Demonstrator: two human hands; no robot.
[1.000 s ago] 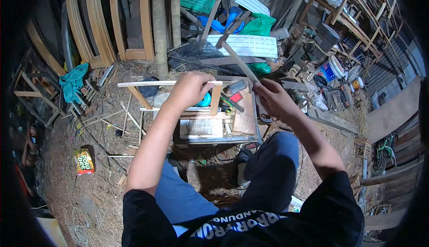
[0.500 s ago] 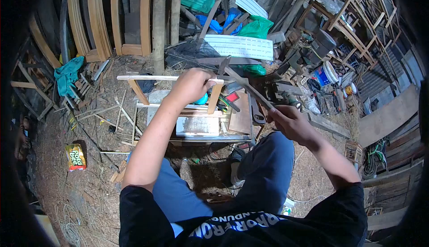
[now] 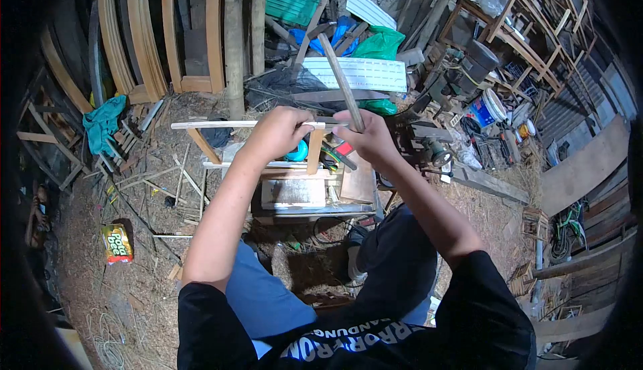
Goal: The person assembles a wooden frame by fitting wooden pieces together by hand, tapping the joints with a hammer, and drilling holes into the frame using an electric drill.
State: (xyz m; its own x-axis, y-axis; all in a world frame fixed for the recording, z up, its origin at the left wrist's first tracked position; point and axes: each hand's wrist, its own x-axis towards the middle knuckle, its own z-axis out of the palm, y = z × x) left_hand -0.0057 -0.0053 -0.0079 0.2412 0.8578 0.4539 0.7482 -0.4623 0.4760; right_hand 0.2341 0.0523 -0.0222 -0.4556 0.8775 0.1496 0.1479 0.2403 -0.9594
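Note:
My left hand (image 3: pixel 278 132) is closed around the top rail of a small wooden frame (image 3: pixel 221 125), close to its right end, thumb and forefinger together. Whether a nail sits between those fingers is too small to tell. In my right hand (image 3: pixel 370 139) is a hammer (image 3: pixel 340 75), gripped by its wooden handle, with the dark head pointing up and away. The frame stands over a low bench (image 3: pixel 315 210). Beside its right post lie a flat board (image 3: pixel 357 181) and a red-and-black object (image 3: pixel 343 149). Part of a turquoise round thing (image 3: pixel 298 150) shows behind my left hand.
Wood scraps (image 3: pixel 194 182) and a yellow snack packet (image 3: pixel 118 243) lie on the ground at left. Curved timber pieces (image 3: pixel 144 32) lean at the back. A white-and-blue bucket (image 3: pixel 487 110) and a long plank (image 3: pixel 489 186) are at right.
My right hand has moved left, closer to my left hand. The hammer has swung from slanting with its head at the frame's end to raised and upright. My left hand stays on the frame.

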